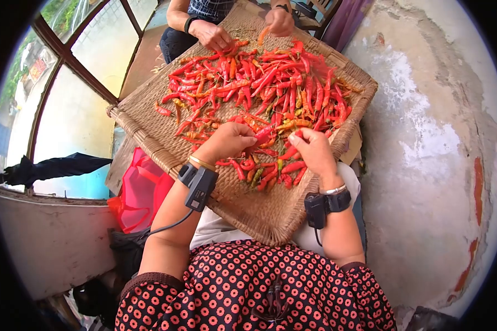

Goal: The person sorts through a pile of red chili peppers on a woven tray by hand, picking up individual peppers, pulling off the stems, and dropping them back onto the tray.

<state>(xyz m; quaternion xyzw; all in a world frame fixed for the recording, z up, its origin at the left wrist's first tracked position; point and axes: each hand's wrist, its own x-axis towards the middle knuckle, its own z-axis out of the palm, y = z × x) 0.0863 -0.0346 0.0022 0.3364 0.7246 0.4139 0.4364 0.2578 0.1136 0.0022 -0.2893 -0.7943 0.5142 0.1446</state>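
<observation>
Red chili peppers (281, 77) lie heaped on a woven tray (254, 212), with a smaller group of chilies (268, 174) at the near side. My left hand (229, 144) is closed on a red chili pepper (264, 134) that points toward my other hand. Facing it, my right hand (313, 153) pinches with thumb and forefinger at a small red piece of chili (299, 133); most of it is hidden by the fingers. Both hands are over the near half of the tray, and a few yellowish-green chilies lie between and beyond them.
Across the tray, another person's hands (212, 36) pick among the chilies, one holding an orange chili (264, 35). A pink-red bag (141, 190) and a folded dark umbrella (58, 165) are at left, by the window. A rough plaster wall (419, 138) stands at right.
</observation>
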